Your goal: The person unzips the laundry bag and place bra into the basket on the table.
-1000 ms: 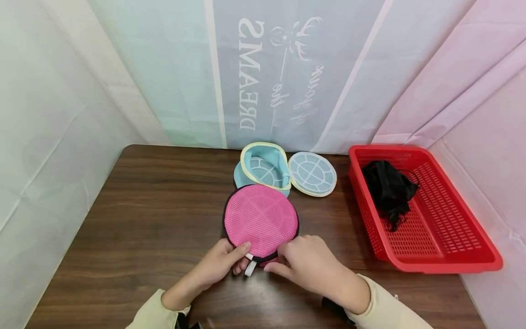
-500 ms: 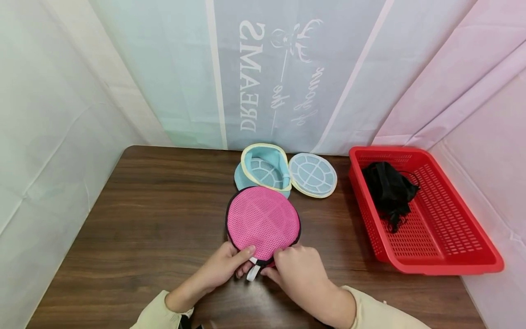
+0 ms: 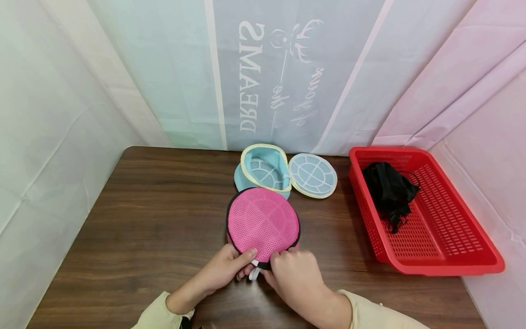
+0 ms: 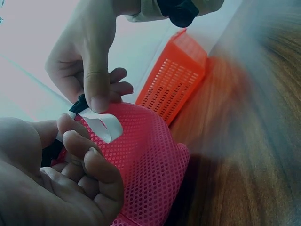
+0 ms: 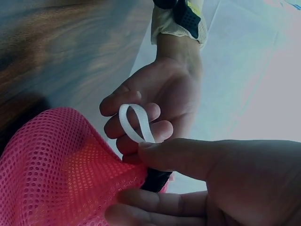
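Observation:
A round pink mesh laundry bag (image 3: 263,219) with black trim is held between both hands over the middle of the table. My left hand (image 3: 228,269) grips its near edge, thumb on top and fingers curled underneath. Just to the right, my right hand (image 3: 300,281) pinches the same black-trimmed edge, its knuckles hiding part of it. A white fabric loop (image 4: 106,128) sticks out from the edge between the hands. In the right wrist view the loop (image 5: 136,120) stands beside the right thumb, with the left hand's curled fingers (image 5: 134,136) behind it.
Behind the pink bag stands a light-blue mesh bag (image 3: 273,160) with cream trim, its mouth facing up, and its round lid (image 3: 312,176) lies to the right. A red basket (image 3: 444,267) at right holds a crumpled black item (image 3: 386,187). Fabric curtains (image 3: 181,82) enclose the table (image 3: 156,219).
The pink bag has come slightly nearer the person. My right hand has shifted left and toward the person along the edge, closer to the left hand and the white loop.

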